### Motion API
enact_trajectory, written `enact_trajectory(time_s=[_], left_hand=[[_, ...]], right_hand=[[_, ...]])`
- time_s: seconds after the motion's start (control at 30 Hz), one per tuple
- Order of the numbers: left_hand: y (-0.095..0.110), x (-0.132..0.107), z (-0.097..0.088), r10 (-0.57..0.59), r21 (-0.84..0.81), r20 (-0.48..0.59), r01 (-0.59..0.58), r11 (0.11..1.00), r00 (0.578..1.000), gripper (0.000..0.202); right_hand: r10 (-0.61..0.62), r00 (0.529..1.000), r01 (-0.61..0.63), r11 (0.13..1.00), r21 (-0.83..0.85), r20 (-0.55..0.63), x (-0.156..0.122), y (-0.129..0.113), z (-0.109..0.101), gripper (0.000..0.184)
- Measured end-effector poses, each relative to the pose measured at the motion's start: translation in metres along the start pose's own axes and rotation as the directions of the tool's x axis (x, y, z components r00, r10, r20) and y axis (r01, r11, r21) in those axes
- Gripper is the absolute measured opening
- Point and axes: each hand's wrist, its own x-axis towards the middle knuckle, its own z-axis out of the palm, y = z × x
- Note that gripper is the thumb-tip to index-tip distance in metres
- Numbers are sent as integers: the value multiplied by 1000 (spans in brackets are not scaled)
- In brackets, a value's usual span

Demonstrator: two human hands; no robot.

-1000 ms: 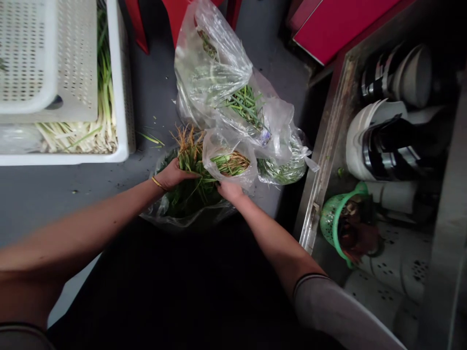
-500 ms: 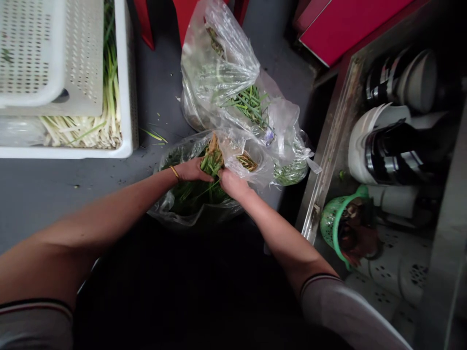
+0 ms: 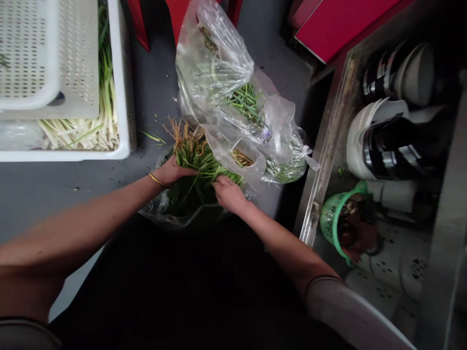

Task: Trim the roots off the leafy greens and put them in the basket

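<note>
Left hand (image 3: pixel 170 173) low over grey floor (image 3: pixel 98 182), grip closed around bunch of greens (image 3: pixel 193 151), tangled brown roots pointing away from person. Right hand (image 3: pixel 230 195) touches leafy stems just beside, finger ends partly hidden; cannot tell if right grip is closed. Bunch sits over mouth of open clear bag (image 3: pixel 173 222). Beyond, bulging plastic sack (image 3: pixel 219 80) of green stalks; at left, white crate (image 3: pixel 126 104) of pale-stemmed scallions (image 3: pixel 82 133); at right, green basket (image 3: pixel 331 216) on shelf.
</note>
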Motion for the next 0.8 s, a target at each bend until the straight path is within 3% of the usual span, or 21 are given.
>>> enact_trajectory(time_s=[0.13,0.3,0.4,0.5,0.63,0.8], left_hand=[[2,-7,-3,-17,1,-22,17,1000,1000,53],[2,-6,-8,-66,-78,-26,63,995,998,47],[-1,-5,-8,-81,-69,-15,80,994,997,47],[-4,-5,-10,-105,-43,-11,104,994,994,49],[-6,-4,-14,-189,-31,108,193,981,976,42],[-7,-2,-16,-246,-63,279,273,960,928,32]], right_hand=[[104,993,-109,986,127,47,23,9,16,18],[143,982,-179,911,372,124,24,19,18,26],[120,988,-150,865,478,93,25,7,26,19],[117,993,-94,838,538,-9,30,-9,32,16],[137,982,-52,863,503,-133,36,-23,29,19],[131,986,-103,963,248,-100,47,-33,22,27]])
